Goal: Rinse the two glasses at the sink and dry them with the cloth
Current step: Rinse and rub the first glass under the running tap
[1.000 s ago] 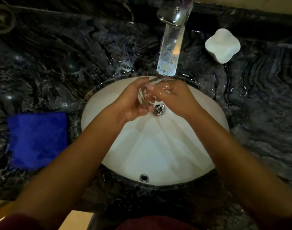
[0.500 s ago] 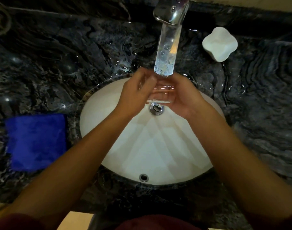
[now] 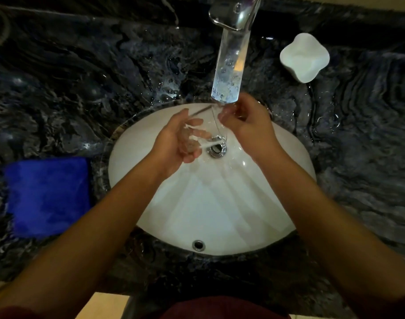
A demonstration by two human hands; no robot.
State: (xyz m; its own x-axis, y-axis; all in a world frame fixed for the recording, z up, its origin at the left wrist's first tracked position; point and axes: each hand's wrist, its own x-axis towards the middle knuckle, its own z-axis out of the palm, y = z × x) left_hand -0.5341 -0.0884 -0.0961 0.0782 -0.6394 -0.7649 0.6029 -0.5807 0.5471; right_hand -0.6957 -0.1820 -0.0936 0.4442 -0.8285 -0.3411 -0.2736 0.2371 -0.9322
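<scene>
Now glass tilted lower in left hand; right hand raised under stream.

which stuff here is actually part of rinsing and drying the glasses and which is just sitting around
In use:
glass, held by left hand and right hand
water stream from the faucet
sink
blue cloth, waiting on the counter for drying

Just lying about:
white dish
dark marble counter

A home bathroom: a white oval basin sunk in a dark marble table, chrome tap at twelve o'clock, soap dish at one.
</scene>
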